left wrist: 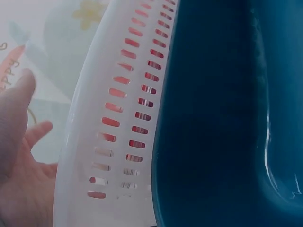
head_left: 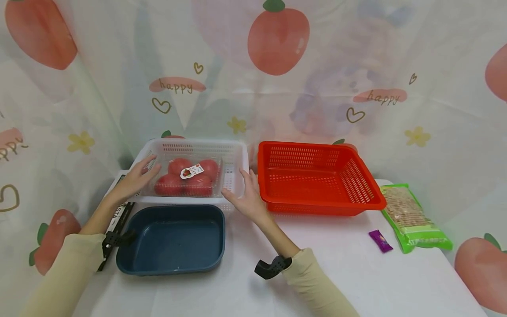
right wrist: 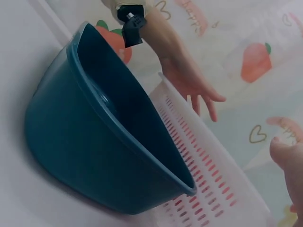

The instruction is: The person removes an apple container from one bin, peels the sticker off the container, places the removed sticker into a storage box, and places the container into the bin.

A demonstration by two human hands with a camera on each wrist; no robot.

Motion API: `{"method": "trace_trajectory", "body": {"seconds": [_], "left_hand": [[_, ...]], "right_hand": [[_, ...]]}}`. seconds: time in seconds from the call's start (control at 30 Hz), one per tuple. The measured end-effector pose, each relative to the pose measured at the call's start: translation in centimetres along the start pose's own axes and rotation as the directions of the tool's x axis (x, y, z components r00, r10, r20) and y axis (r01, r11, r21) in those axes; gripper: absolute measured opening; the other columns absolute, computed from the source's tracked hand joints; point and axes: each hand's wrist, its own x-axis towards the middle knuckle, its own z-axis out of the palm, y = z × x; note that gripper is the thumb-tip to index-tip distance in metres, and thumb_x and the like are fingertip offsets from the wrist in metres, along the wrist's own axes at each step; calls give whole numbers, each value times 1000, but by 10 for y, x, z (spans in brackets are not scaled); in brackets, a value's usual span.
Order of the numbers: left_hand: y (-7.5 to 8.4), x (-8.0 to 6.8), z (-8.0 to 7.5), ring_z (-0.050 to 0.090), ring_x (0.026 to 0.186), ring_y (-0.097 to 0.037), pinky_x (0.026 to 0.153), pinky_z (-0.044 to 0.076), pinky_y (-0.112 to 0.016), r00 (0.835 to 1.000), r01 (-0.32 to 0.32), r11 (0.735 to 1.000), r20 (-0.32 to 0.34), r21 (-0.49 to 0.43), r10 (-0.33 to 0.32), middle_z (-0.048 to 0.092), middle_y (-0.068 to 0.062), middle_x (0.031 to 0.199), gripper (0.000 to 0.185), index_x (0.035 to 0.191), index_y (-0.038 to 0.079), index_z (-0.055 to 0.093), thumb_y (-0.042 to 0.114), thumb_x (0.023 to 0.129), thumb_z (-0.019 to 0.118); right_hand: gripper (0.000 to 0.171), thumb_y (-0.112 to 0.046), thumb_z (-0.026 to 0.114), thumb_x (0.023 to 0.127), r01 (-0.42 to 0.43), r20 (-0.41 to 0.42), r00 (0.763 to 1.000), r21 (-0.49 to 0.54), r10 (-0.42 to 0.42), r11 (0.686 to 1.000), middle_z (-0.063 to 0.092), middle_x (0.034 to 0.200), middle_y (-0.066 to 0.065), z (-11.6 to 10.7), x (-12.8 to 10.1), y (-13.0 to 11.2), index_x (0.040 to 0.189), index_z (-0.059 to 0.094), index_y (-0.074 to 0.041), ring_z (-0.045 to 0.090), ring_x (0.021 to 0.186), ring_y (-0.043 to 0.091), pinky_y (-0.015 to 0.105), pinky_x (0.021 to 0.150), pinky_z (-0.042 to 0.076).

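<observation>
A clear plastic box of red tomatoes (head_left: 200, 185) with a white label lies inside the white perforated basket (head_left: 198, 200). My left hand (head_left: 136, 178) reaches over the basket's left side, fingers spread and holding nothing. At the basket's right front corner is my right hand (head_left: 249, 196), its fingers extended and apart from the thumb. In the right wrist view, the left hand (right wrist: 187, 75) shows above the basket's rim (right wrist: 222, 165) with loosely stretched fingers. The left wrist view has the left hand (left wrist: 23, 156) outside the basket's wall (left wrist: 85, 142).
A dark blue basin (head_left: 170, 240) stands in front of the white basket. To the right is a red perforated basket (head_left: 317, 207). Farther right lie a green-edged bag (head_left: 413, 220) and a small purple packet (head_left: 380, 241). A black-and-white package (head_left: 116, 220) lies left of the basin.
</observation>
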Motion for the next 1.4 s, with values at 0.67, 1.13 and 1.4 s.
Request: {"method": "trace_trajectory", "body": {"seconds": [0.67,1.13,1.4], "left_hand": [[-6,19,4,2,146,-52,105,22,-76,982,177,968,97,-178,-162,-8,-25,161,80,157,22,3,42,97,52],[-15,24,10,22,142,-49,110,27,-67,961,261,932,154,-250,-228,5,-29,159,84,157,21,1,45,96,54],[-14,26,14,25,140,-47,112,26,-66,964,258,926,144,-275,-225,6,-29,159,81,157,22,2,38,98,54]], "right_hand": [[80,-39,67,86,-53,-162,983,220,90,974,29,155,13,22,6,15,152,26,-17,34,136,34,59,114,29],[68,-21,66,88,-2,-190,980,318,66,948,34,155,-1,34,8,27,149,34,-24,36,138,25,57,115,29],[65,-10,58,87,-13,-172,982,366,82,930,36,153,6,32,12,26,148,37,-18,38,134,30,59,115,28]]}}
